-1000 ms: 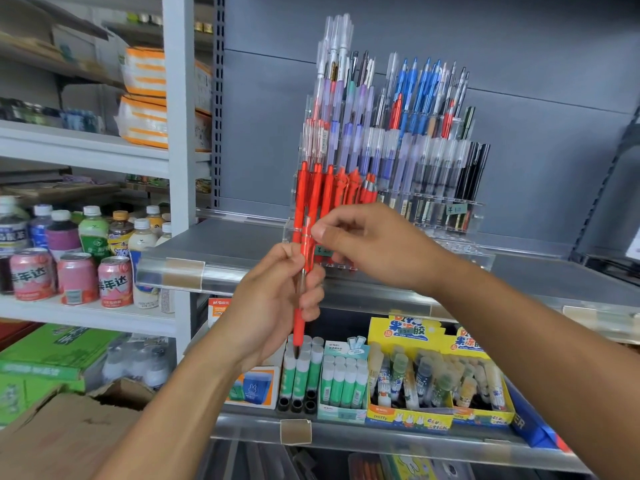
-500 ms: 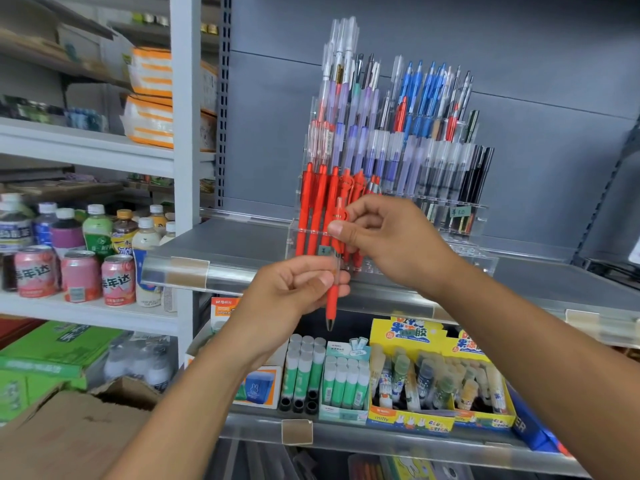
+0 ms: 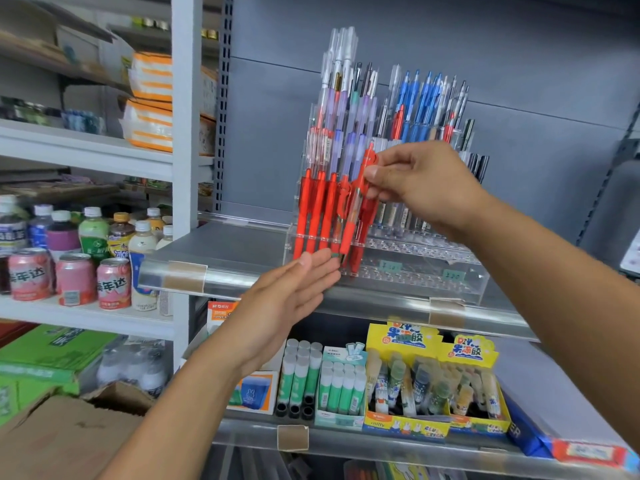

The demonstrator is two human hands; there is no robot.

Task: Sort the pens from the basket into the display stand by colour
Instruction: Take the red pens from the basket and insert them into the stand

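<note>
Red pen: I see my right hand [image 3: 420, 183] pinching a red pen [image 3: 354, 216] near its upper end, tilted a little, its tip down at the front tier of the display stand [image 3: 415, 271], among the red pens already standing there.
Red pens in stand: a row [image 3: 317, 213] stands upright at the stand's front left corner, just left of the held pen.
Right hand: thumb and fingertips closed on the pen barrel, in front of the stand's middle tiers.
Left hand: my left hand [image 3: 285, 299] is flat, fingers straight and together, holding nothing, fingertips just below the stand's front left corner.
Display stand: clear acrylic, tiered, on a grey shelf [image 3: 225, 251]; blue pens [image 3: 419, 98] stand at its upper right.
Below the stand: glue sticks [image 3: 322, 379] in boxes.
Left of the stand: drink cans [image 3: 72, 278] and bottles.
</note>
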